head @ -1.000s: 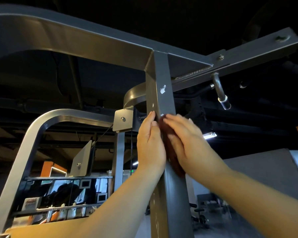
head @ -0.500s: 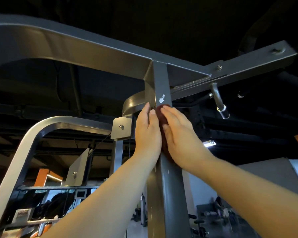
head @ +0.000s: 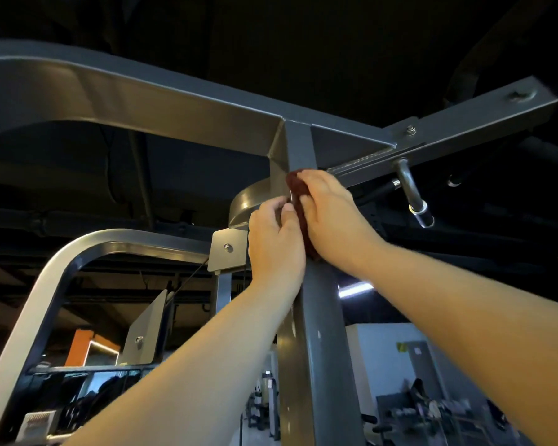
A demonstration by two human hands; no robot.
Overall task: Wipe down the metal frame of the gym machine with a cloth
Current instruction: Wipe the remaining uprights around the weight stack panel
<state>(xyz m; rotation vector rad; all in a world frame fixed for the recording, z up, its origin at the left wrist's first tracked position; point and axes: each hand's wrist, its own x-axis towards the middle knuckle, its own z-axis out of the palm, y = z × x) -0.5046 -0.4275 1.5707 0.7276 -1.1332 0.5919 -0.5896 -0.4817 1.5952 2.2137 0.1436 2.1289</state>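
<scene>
The cloth, dark red and bunched, lay on the front face of the upright post, just below the joint where the post met the top beam. Its longer side ran up and down along the post. The post stood vertical, its long axis pointing up into that joint.

The right hand covered the cloth, fingers curled over its upper end and pressing it to the metal. The left hand gripped the post's left edge beside the cloth, fingers curled round it, thumb touching the cloth.

Judgement: the top of the post was being wiped. The next move would call for carrying the cloth onto the beam or the side arm, under firm pressure.
</scene>
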